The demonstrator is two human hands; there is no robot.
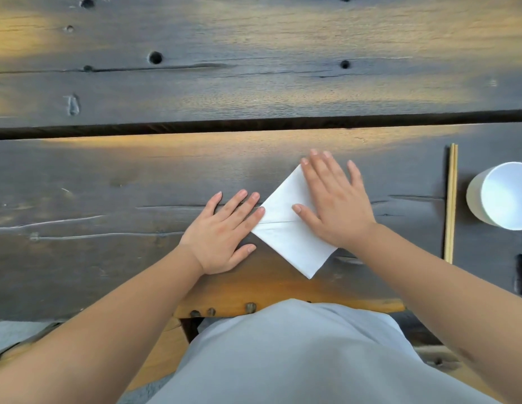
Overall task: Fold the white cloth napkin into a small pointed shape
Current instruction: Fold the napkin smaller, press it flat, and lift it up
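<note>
Dark weathered wooden plank table (254,91) fills your view; your flat, spread right hand (335,205) presses the white folded cloth napkin (286,237), a diamond near the front edge. Your flat left hand (224,231) touches its left corner. At right: white cup (501,196), thin wooden chopsticks (451,202).

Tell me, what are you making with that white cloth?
A person is folding a white napkin on a dark wooden table. It lies like a diamond, with a crease across its middle. The right hand presses flat on its right side, and the left hand rests flat beside it, fingertips on its left corner. To the right, chopsticks and a white cup sit apart from the folding.
</note>
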